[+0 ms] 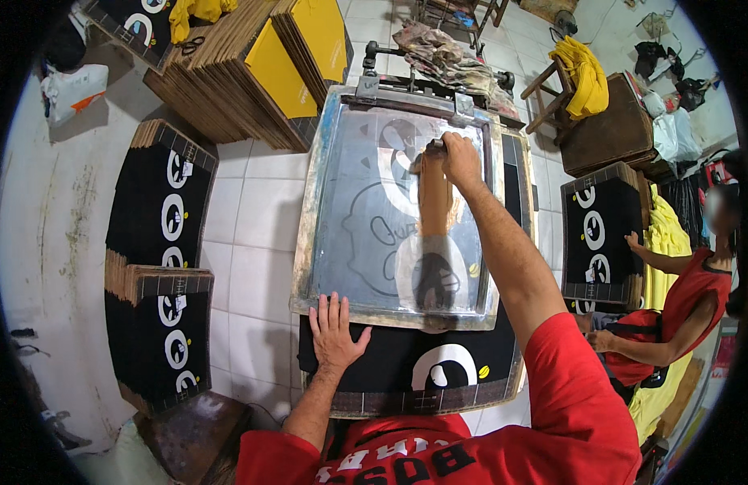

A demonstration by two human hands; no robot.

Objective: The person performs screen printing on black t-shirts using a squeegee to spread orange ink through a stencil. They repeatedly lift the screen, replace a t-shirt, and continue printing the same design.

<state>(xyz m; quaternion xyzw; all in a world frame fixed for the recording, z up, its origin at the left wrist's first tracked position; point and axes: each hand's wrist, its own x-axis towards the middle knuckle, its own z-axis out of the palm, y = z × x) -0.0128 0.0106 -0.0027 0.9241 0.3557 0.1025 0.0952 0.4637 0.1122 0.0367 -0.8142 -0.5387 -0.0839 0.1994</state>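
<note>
A silk-screen frame (303, 279) with a grey mesh lies in front of me over a board covered in black fabric (374, 368). My left hand (335, 335) rests at the frame's near left edge, its fingers stretched out flat on the rim. My right hand (461, 162) reaches to the far part of the mesh, closed round a dark squeegee (435, 146), mostly hidden by the fingers. A brown-orange streak (435, 194) runs toward me on the mesh below that hand. White rounded shapes and a small yellow mark show through the mesh. Another white shape (447, 364) is printed on the fabric near me.
Stacked boards with printed black fabric (160, 194) stand at the left. More boards with yellow fabric (289, 69) are at the far left. At the right, a co-worker in red (689, 307) reaches toward another printed black stack (604, 234). Yellow cloth (580, 73) drapes a stool.
</note>
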